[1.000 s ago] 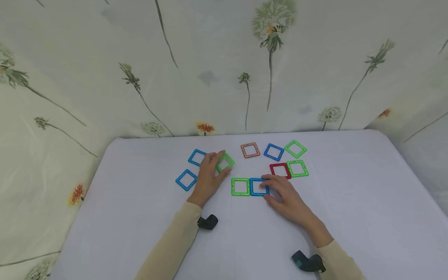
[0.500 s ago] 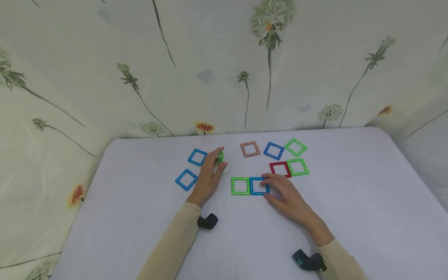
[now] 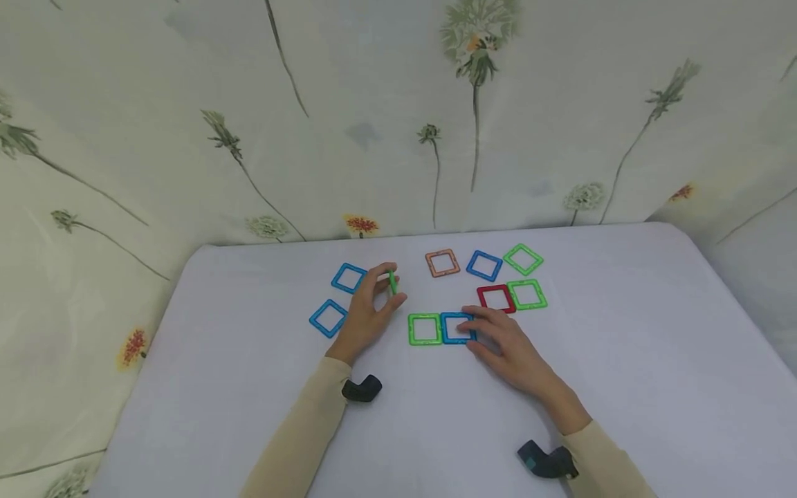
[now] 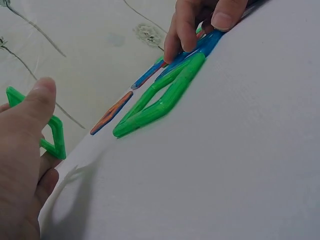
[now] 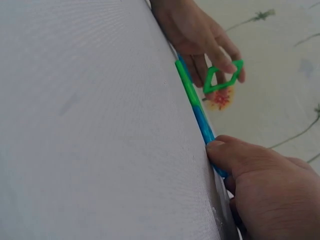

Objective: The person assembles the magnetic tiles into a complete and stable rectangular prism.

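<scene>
My left hand [image 3: 366, 318] pinches a green square magnetic tile [image 3: 393, 282] between thumb and fingers. The tile is tipped up and off the table; the left wrist view shows its open frame [image 4: 57, 136] beside the thumb. My right hand [image 3: 513, 349] holds a blue magnetic tile [image 3: 453, 341] by its right side, thumb at the near corner and fingers over the far edge. That blue tile lies flat, its left edge against another green tile [image 3: 425, 342]. Part of the blue frame is hidden under the right fingers.
Two blue tiles [image 3: 328, 318] lie left of my left hand. Behind my right hand lie an orange tile [image 3: 443, 274], a dark blue tile [image 3: 484, 265], a green tile [image 3: 523, 259], and a red tile [image 3: 496, 287] touching another green one [image 3: 528, 306]. A floral cloth hangs behind the white table [image 3: 218, 387].
My left hand has lifted the green tile and turned it from nearly flat to edge-on in the head view. The right hand has stayed on the blue tile.
</scene>
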Demonstrator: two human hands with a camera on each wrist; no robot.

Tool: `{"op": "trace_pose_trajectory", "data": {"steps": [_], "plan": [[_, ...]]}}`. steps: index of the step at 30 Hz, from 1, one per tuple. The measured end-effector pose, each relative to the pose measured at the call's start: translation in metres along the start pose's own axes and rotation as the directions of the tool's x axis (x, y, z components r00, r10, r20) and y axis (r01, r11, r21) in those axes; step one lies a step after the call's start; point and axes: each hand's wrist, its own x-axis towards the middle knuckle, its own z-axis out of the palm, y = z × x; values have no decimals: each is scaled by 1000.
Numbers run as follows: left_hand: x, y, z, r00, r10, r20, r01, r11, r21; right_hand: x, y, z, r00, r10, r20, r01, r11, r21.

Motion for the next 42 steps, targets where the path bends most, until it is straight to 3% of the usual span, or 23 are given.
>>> {"op": "trace_pose_trajectory", "data": {"steps": [12,16,20,33,42], "plan": [[-5,5,-2,997,-37,71,32,997,65,-1,-2,-2,1000,27,10,-27,1000,5],[-8,6,0,996,-55,75,51,997,50,-2,-1,-2,1000,30,7,-30,1000,-2],[-10,5,0,995,-27,92,25,999,21,-3,0,-1,1000,24,4,-24,1000,0],[-18,8,-5,988,-62,140,58,998,28,0,-3,-3,999,31,13,-30,999,-12],[-23,5,-5,987,-49,151,45,999,30,0,-3,-2,999,37,18,-37,999,-4]]}}
